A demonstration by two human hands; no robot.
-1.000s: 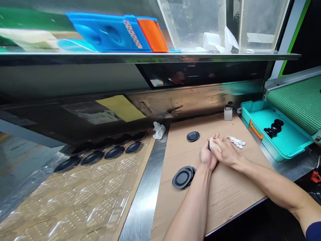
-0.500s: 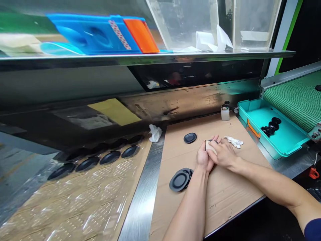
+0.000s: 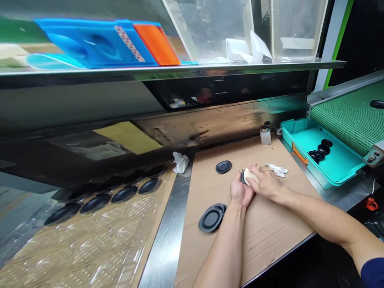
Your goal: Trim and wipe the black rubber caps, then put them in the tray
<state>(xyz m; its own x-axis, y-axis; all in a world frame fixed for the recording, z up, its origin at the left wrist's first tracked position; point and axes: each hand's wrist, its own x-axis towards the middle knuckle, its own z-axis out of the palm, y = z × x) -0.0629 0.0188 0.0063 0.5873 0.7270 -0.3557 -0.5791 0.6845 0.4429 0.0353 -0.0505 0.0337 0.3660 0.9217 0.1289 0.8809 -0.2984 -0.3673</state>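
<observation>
Over the cardboard sheet (image 3: 270,224), my left hand (image 3: 239,190) holds a black round part (image 3: 243,177), mostly covered by what lies on it. My right hand (image 3: 265,182) grips a cream-coloured pad (image 3: 250,176), perhaps a sponge or folded cloth, against that part. Left of my hands lies one black round disc (image 3: 223,167). Closer to me, a small stack of black discs (image 3: 211,218) sits beside my left forearm. A crumpled white cloth or glove (image 3: 277,170) rests just past my right hand.
A small bottle (image 3: 265,135) stands at the cardboard's back edge. To the right are a turquoise tray (image 3: 339,178) with black parts and a green conveyor belt (image 3: 342,116). Several black discs (image 3: 124,194) line a clear plastic tray (image 3: 90,248) at left. A metal shelf (image 3: 192,71) crosses above.
The cream pad shows more plainly now, and the black part's edge is exposed at its left. My right hand has shifted slightly on it. The whole view has turned a little to the right.
</observation>
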